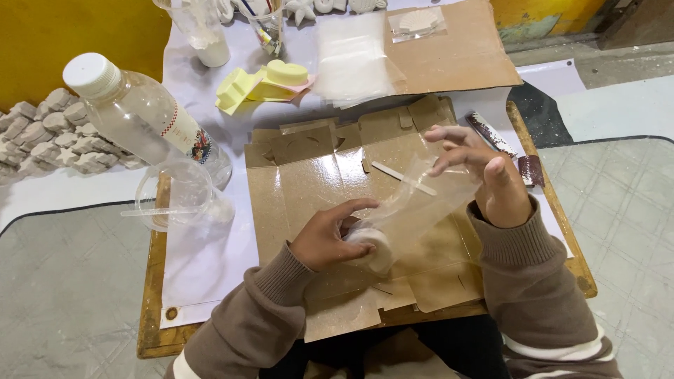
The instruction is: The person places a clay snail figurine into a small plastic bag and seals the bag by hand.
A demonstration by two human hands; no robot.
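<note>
Left hand: the left hand (pixel 324 238) is seen curled around a pale round piece (pixel 375 250) that sits at the lower end of a clear plastic bag (pixel 414 203); the fingers are closed on bag and piece together.
Right hand: the right hand (pixel 484 172) is held higher and to the right, with the upper end of the clear plastic bag pinched between thumb and fingers; the other fingers are spread loosely.
Hands together: the two hands are kept apart, joined only by the bag stretched slantwise between them.
Bag and piece: both are held just above the flattened cardboard box (pixel 351 189), which is laid open on the worktop (pixel 151 330); whether the piece touches the cardboard cannot be told.
On the cardboard: a flat wooden stick (pixel 400 177) is seen lying near the bag's upper end.
Left of the hands: a clear plastic cup (pixel 179 196) with a stick across it is placed beside a clear plastic bottle (pixel 140 116) with a white cap, lying tilted.
Far side: yellow moulds (pixel 263 83) are placed on the white sheet (pixel 203 260), with a stack of clear bags (pixel 354 60) just beside them, partly on a sheet of brown card (pixel 463 56).
Right edge: a dark sanding strip (pixel 491 133) is laid near the worktop's rim.
Outside the worktop: small white cast figures (pixel 53 137) are heaped at the left.
</note>
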